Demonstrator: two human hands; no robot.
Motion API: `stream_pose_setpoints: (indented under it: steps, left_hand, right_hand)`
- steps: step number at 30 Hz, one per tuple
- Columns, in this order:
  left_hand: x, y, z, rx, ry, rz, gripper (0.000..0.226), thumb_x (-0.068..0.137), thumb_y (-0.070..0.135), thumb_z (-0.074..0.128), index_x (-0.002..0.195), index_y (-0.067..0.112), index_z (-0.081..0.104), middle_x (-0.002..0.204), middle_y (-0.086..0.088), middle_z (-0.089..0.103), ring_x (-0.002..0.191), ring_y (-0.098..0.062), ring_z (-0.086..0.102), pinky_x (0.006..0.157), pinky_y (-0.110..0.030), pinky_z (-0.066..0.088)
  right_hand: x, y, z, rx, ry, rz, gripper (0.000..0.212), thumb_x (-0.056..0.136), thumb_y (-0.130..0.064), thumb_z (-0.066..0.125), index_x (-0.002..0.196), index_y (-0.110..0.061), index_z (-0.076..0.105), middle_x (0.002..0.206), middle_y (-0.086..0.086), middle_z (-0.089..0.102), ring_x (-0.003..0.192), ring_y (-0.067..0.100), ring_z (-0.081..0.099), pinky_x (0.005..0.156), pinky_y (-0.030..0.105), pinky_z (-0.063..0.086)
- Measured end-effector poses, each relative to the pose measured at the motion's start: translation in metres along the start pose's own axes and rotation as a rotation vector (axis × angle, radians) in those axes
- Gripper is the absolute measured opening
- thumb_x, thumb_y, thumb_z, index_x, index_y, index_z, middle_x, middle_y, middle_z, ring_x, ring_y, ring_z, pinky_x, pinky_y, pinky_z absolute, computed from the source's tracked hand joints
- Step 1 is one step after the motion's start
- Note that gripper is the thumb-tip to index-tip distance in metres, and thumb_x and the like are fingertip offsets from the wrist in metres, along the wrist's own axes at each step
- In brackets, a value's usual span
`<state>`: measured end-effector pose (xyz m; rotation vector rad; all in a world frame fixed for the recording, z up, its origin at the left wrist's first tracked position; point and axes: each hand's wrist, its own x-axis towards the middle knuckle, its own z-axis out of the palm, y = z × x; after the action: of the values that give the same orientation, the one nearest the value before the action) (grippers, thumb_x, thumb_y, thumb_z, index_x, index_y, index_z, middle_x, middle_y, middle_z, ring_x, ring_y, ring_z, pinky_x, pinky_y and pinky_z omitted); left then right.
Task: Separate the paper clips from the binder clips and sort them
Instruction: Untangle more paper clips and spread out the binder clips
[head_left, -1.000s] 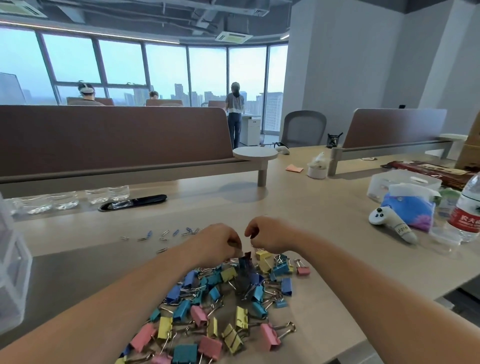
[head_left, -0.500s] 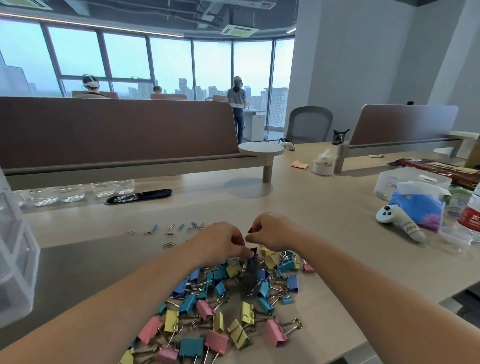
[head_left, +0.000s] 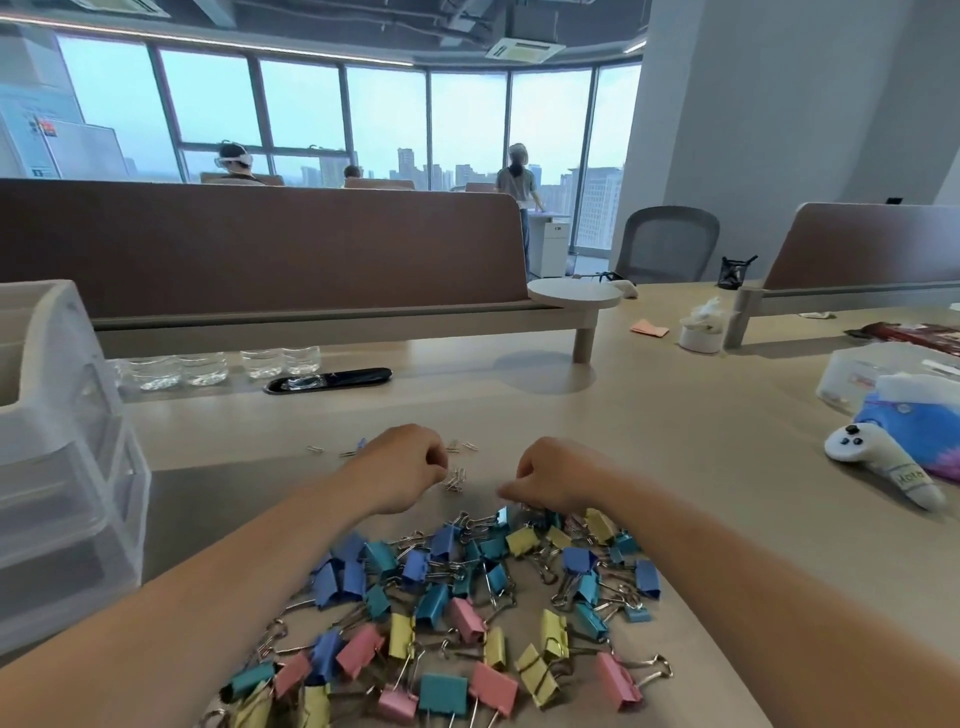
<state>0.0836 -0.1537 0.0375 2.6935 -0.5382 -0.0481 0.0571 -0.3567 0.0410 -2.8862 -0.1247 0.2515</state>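
A heap of binder clips (head_left: 467, 597) in blue, teal, pink and yellow lies on the desk in front of me. My left hand (head_left: 400, 467) hovers beyond the heap's far edge, fingers curled, pinching a small bunch of silver paper clips (head_left: 456, 479) at its fingertips. Behind it, a loose row of paper clips (head_left: 465, 446) lies on the desk, partly hidden by that hand. My right hand (head_left: 561, 478) has its fingers curled down at the far edge of the heap; whether they hold anything is hidden.
A clear plastic drawer unit (head_left: 57, 457) stands at the left edge. A white controller (head_left: 878, 457) and a blue pouch (head_left: 919, 431) lie at the right. Small clear cups (head_left: 218, 364) and a black tray (head_left: 327, 379) sit by the brown divider (head_left: 260, 249).
My hands have drawn apart. The left hand moved away from the heap toward the paper clip row with paper clips in its fingertips; the right stays at the heap's far edge.
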Motion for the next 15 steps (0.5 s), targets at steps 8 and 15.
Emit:
stream_pose_setpoints:
  steps: [8, 15]
  left_hand:
    - [-0.003, -0.044, -0.005, 0.062, 0.003, -0.114, 0.019, 0.094, 0.022, 0.062, 0.111, 0.014, 0.064, 0.115, -0.001, 0.063, 0.099, -0.016, 0.057, 0.088, -0.028, 0.046]
    - [0.002, -0.07, -0.005, 0.19, -0.075, -0.19, 0.017, 0.087, 0.021, 0.068, 0.095, 0.021, 0.053, 0.116, -0.013, 0.063, 0.091, -0.023, 0.057, 0.083, -0.031, 0.047]
  right_hand:
    - [0.035, -0.028, 0.01, 0.036, 0.124, -0.054, 0.017, 0.093, -0.027, 0.061, 0.097, -0.015, 0.073, 0.089, -0.001, 0.072, 0.081, 0.015, 0.068, 0.08, 0.035, 0.058]
    - [0.06, -0.05, 0.023, -0.125, 0.002, -0.107, 0.043, 0.087, -0.043, 0.07, 0.107, -0.006, 0.067, 0.1, 0.005, 0.07, 0.091, 0.02, 0.065, 0.08, 0.03, 0.055]
